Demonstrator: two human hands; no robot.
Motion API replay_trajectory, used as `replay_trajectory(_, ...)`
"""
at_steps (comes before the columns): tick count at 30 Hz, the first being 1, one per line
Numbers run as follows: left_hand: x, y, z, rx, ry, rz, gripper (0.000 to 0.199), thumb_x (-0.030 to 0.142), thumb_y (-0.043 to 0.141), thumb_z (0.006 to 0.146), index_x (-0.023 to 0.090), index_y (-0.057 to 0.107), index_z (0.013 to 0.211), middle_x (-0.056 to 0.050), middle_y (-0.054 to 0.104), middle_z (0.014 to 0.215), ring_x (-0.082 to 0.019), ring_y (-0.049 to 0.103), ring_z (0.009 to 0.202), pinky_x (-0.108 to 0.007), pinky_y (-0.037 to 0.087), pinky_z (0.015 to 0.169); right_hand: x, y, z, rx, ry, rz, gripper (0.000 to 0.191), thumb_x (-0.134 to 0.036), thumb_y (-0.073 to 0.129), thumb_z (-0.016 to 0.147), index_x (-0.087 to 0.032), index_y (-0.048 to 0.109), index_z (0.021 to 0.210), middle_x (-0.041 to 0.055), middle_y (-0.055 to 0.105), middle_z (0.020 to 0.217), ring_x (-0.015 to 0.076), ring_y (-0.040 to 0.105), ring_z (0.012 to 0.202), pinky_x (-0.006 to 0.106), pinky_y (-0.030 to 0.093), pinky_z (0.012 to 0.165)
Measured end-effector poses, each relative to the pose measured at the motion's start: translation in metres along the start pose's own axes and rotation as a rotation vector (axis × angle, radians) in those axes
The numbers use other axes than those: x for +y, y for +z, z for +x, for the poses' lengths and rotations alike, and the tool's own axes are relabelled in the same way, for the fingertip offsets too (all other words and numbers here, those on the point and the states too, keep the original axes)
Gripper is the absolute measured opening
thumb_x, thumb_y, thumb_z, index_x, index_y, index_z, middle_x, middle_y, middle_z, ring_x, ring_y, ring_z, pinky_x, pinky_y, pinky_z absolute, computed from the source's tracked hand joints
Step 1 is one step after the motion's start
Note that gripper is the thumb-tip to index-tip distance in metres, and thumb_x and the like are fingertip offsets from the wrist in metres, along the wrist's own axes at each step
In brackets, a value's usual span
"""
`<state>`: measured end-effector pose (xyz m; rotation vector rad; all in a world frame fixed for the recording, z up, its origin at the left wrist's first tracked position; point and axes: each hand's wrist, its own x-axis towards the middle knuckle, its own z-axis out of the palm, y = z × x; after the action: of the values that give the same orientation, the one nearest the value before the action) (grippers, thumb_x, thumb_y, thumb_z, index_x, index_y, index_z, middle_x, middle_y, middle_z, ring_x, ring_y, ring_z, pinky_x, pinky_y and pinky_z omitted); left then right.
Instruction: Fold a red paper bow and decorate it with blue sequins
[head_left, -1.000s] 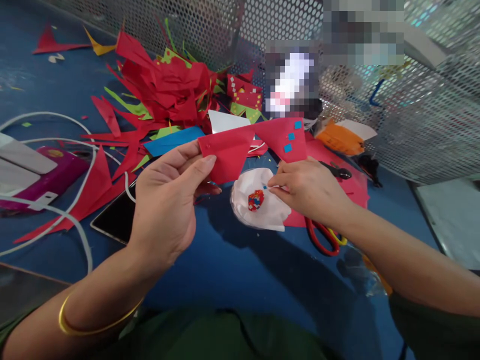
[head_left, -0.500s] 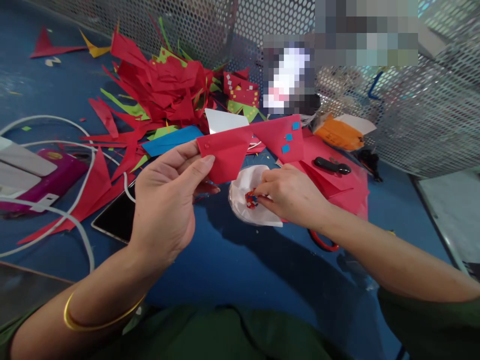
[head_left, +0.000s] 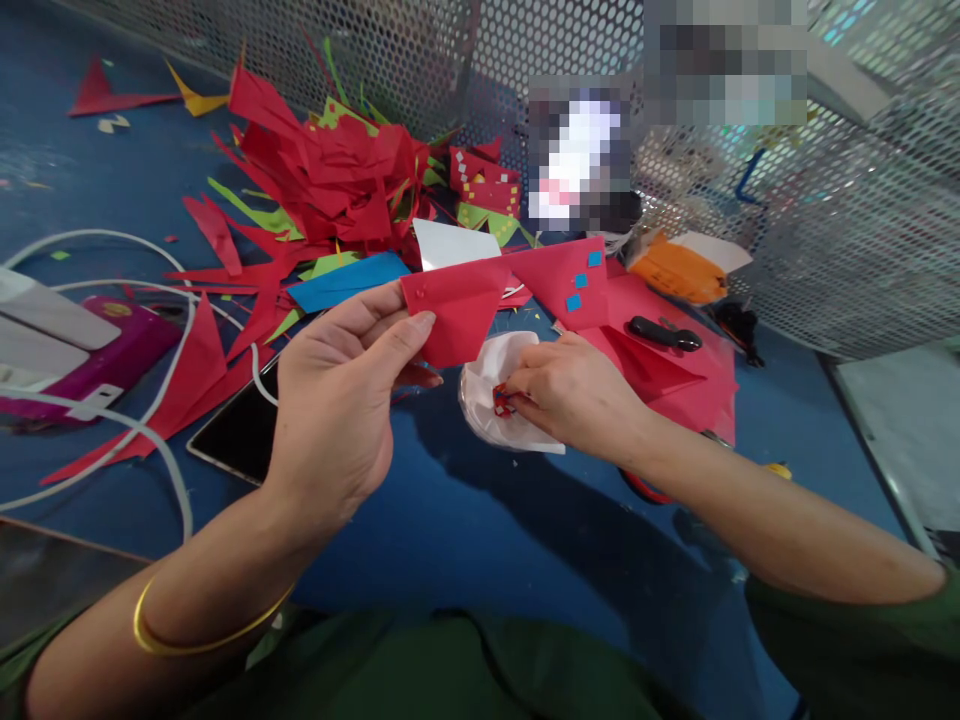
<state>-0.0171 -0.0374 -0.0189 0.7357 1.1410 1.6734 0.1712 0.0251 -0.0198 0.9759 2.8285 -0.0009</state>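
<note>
My left hand (head_left: 341,400) pinches a folded red paper cutout (head_left: 461,315) between thumb and fingers, holding it up above the table. Its right end widens into a point and carries a diagonal row of blue paper squares (head_left: 581,281). My right hand (head_left: 574,385) is closed, with its fingertips down in a small round dish lined with white paper (head_left: 495,355). At those fingertips lies a little heap of tiny red and blue pieces (head_left: 501,400). Whatever the right fingertips pinch is hidden.
Red and green paper scraps (head_left: 345,165) are heaped at the back left, near decorated red paper pieces (head_left: 487,180). Left are a white cable (head_left: 161,425), a purple device (head_left: 127,340) and a dark phone (head_left: 236,435). Red sheets (head_left: 712,390), a black-handled tool (head_left: 664,332) and red-handled scissors (head_left: 643,487) lie right.
My right fingertips have shifted slightly within the heap of tiny pieces. The left hand keeps its hold on the red paper. The whole view has moved a little.
</note>
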Motion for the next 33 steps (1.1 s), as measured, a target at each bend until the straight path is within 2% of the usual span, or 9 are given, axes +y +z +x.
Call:
replay_trajectory(5,0.000,0.000,0.000,-0.017,-0.008,-0.002,0.023,0.017,0.075,0.078,0.017,0.078,0.100,-0.005,0.079,0.092,-0.016,0.070,0.071,-0.021,0.052,0.053,0.000,-0.002,0.000,-0.015,-0.013,-0.018,0.023,-0.017,0.055,0.090,-0.017,0.077,0.085,0.0066,0.066,0.079,0.0170,0.052,0.071,0.035,0.022,0.064)
replay_trajectory(14,-0.001,0.002,0.001,-0.025,-0.008,-0.014,0.022,0.016,0.075,0.076,0.017,0.078,0.098,-0.005,0.079,0.090,-0.015,0.071,0.071,-0.020,0.050,0.051,0.001,-0.003,0.001,-0.024,-0.015,-0.017,0.023,-0.018,0.053,0.089,-0.014,0.073,0.077,0.0071,0.066,0.079,0.0159,0.052,0.069,0.033,0.026,0.061)
replay_trajectory(19,-0.002,0.002,0.001,-0.032,-0.030,-0.008,0.021,0.015,0.075,0.077,0.016,0.078,0.098,-0.005,0.079,0.090,-0.013,0.069,0.068,-0.020,0.051,0.054,-0.001,-0.003,0.001,-0.048,0.035,-0.014,0.018,-0.018,0.057,0.087,-0.015,0.075,0.086,0.0076,0.068,0.087,0.0165,0.054,0.072,0.032,0.023,0.060)
replay_trajectory(27,-0.001,0.001,0.000,-0.019,-0.027,0.002,0.019,0.017,0.075,0.076,0.018,0.078,0.094,-0.004,0.078,0.086,-0.012,0.067,0.065,-0.019,0.051,0.052,0.004,0.001,-0.005,0.095,0.057,0.107,0.018,-0.021,0.058,0.088,-0.019,0.076,0.089,0.0040,0.067,0.089,0.0138,0.053,0.069,0.029,0.026,0.059)
replay_trajectory(33,-0.001,0.000,0.002,-0.018,-0.035,0.015,0.017,0.018,0.075,0.075,0.023,0.079,0.091,-0.002,0.077,0.084,-0.014,0.069,0.066,-0.022,0.051,0.053,0.007,-0.007,-0.009,0.118,0.128,0.172,0.016,-0.014,0.060,0.082,-0.018,0.076,0.084,0.0039,0.069,0.088,0.0111,0.051,0.064,0.027,0.032,0.062)
